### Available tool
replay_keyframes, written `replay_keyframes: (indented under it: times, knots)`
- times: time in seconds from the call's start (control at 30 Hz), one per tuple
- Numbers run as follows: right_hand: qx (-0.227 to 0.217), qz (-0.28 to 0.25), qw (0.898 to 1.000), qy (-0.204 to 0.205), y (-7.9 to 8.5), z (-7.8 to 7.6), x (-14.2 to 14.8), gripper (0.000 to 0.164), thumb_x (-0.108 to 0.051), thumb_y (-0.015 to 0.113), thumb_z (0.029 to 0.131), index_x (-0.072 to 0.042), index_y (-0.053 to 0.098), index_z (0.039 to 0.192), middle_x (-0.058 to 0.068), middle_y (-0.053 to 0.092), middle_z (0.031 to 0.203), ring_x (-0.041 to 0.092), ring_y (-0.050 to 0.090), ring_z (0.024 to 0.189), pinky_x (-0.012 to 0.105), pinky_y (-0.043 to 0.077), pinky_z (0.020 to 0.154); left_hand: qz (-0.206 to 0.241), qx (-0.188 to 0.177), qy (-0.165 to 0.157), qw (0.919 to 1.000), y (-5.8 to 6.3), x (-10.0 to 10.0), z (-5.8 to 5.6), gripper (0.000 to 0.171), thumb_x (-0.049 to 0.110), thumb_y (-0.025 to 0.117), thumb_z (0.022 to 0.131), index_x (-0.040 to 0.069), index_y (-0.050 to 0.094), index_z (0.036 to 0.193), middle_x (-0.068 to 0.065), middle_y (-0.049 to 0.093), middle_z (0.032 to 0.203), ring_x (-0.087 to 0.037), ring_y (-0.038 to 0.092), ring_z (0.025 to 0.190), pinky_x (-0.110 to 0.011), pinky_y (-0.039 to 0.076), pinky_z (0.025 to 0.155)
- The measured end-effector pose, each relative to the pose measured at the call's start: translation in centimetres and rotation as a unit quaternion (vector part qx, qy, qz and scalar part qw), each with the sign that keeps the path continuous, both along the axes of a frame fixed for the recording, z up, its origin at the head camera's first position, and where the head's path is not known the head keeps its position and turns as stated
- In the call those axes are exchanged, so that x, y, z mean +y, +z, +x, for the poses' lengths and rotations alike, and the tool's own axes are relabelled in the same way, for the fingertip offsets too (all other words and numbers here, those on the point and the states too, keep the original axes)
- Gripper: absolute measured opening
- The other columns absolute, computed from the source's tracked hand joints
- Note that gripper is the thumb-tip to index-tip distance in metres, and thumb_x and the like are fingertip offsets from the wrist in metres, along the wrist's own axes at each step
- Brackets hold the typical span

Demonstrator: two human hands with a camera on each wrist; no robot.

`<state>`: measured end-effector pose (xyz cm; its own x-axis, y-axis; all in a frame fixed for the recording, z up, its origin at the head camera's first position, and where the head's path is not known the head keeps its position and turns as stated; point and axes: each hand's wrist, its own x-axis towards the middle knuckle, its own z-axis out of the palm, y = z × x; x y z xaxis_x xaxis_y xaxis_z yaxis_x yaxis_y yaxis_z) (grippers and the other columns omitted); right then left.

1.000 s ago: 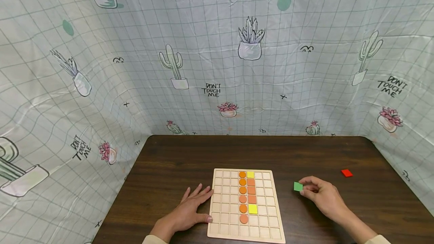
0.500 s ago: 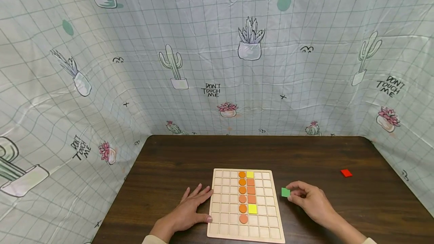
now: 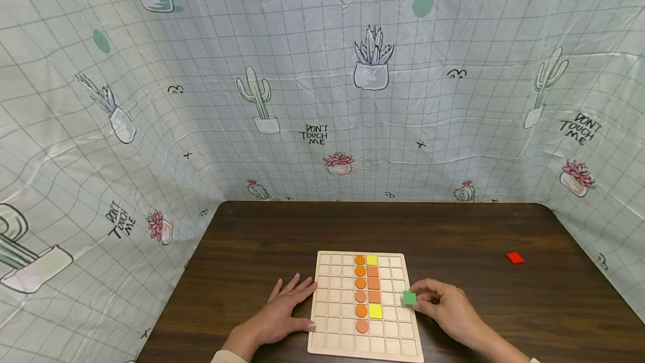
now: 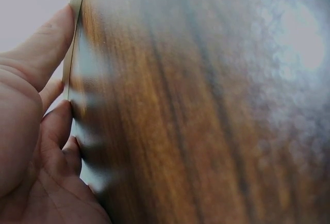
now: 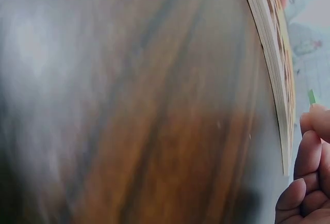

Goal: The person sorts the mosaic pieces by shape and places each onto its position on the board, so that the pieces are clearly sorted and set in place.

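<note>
A pale wooden grid board (image 3: 335, 341) lies on the dark table. Down its middle runs a column of orange discs (image 3: 360, 283), and beside them a column of yellow and orange squares (image 3: 373, 283). My right hand (image 3: 445, 310) pinches a small green square (image 3: 409, 298) between thumb and fingertips, over the board's right edge. In the right wrist view the green square (image 5: 312, 97) shows edge-on above the fingertips. With fingers spread, my left hand (image 3: 277, 313) rests on the table, thumb and a fingertip touching the board's left edge.
A red square (image 3: 515, 257) lies on the table (image 3: 282, 226) to the right, beyond my right hand. A cactus-printed cloth (image 3: 322, 99) hangs behind the table and along its sides.
My right hand has moved left with the green square, from the bare table to above the board's right edge. The left hand has stayed in place.
</note>
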<state>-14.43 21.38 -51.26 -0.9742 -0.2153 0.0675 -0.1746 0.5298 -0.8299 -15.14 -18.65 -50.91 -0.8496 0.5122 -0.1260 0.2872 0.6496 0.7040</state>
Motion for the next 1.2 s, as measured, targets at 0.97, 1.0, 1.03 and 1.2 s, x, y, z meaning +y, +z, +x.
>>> replay_keyframes:
  times: [0.97, 1.0, 1.03, 1.2]
  knots:
    - [0.004, -0.025, 0.994, 0.102, -0.4, 2.2, -3.6, 0.016, -0.013, 0.084, 0.089, -0.012, 0.076, 0.103, -0.010, 0.066, 0.082, -0.003, 0.054, 0.071, 0.019, 0.049, 0.061, 0.002, -0.008, 0.002, 1.0000, 0.0, 0.0, 0.0, 0.088, 0.041, 0.082, 0.089, 0.012, 0.043, 0.163, -0.012, 0.034, 0.171, -0.042, 0.013, 0.163, -0.069, -0.004, 0.128]
    - [0.012, -0.022, 0.994, 0.109, -0.5, 2.2, -3.7, 0.016, -0.012, 0.084, 0.089, -0.012, 0.076, 0.103, -0.012, 0.065, 0.082, -0.004, 0.054, 0.072, 0.019, 0.049, 0.061, 0.003, -0.008, 0.001, 1.0000, 0.0, 0.0, 0.0, 0.088, 0.041, 0.082, 0.089, 0.012, 0.043, 0.163, -0.012, 0.034, 0.171, -0.042, 0.013, 0.163, -0.069, -0.005, 0.128]
    - [0.017, -0.017, 0.993, 0.115, -0.6, 2.2, -3.9, 0.016, -0.012, 0.084, 0.089, -0.013, 0.076, 0.103, -0.013, 0.064, 0.082, -0.004, 0.054, 0.072, 0.018, 0.048, 0.061, 0.003, -0.008, 0.001, 1.0000, 0.0, -0.1, 0.0, 0.088, 0.041, 0.082, 0.089, 0.012, 0.043, 0.163, -0.012, 0.034, 0.171, -0.042, 0.013, 0.163, -0.069, -0.005, 0.128]
    - [0.055, 0.026, 0.991, 0.121, -0.8, 2.3, -4.4, 0.015, -0.010, 0.085, 0.088, -0.014, 0.077, 0.100, -0.018, 0.061, 0.083, -0.006, 0.051, 0.076, 0.018, 0.047, 0.064, 0.005, -0.006, 0.000, 1.0000, 0.0, -0.1, 0.0, 0.088, 0.041, 0.082, 0.089, 0.011, 0.043, 0.163, -0.012, 0.035, 0.171, -0.043, 0.013, 0.163, -0.069, -0.004, 0.128]
